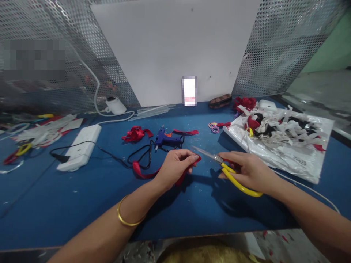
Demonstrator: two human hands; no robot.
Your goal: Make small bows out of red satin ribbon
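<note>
While the red ribbon (181, 178) is pinched between the fingertips of the left hand (175, 166), above the blue table (95, 208), the right hand (248, 170) grips the scissors (218, 159), whose blades point near the ribbon's end. To me this seems a trimming step, so the next move calls for ribbon held steady and blades carefully placed; beyond lies the glue gun (165, 138).

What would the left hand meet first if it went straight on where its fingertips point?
The left hand would probably meet the scissors in the right hand; depth is unclear, so it might pass above or below them.
</note>
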